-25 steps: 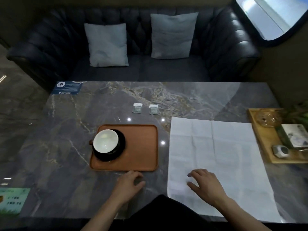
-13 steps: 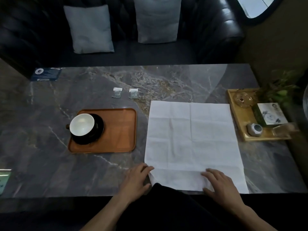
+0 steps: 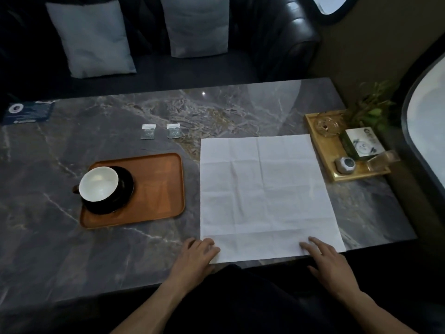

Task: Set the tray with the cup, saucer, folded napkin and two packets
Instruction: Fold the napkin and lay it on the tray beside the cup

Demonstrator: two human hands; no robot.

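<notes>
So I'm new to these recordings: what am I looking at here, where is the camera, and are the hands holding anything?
There is no machine here: a person works with bare hands, and the single camera sits on their head, looking forward and down. On the marble table lies an orange tray carrying a white cup on a dark saucer. Beyond the tray, two small packets lie side by side on the table. To the right of the tray a white napkin is spread flat, unfolded. The left hand rests at the napkin's near left corner; the right hand lies with fingers spread on its near edge. Neither hand grips anything. A second, wooden tray of oddments sits far right.
</notes>
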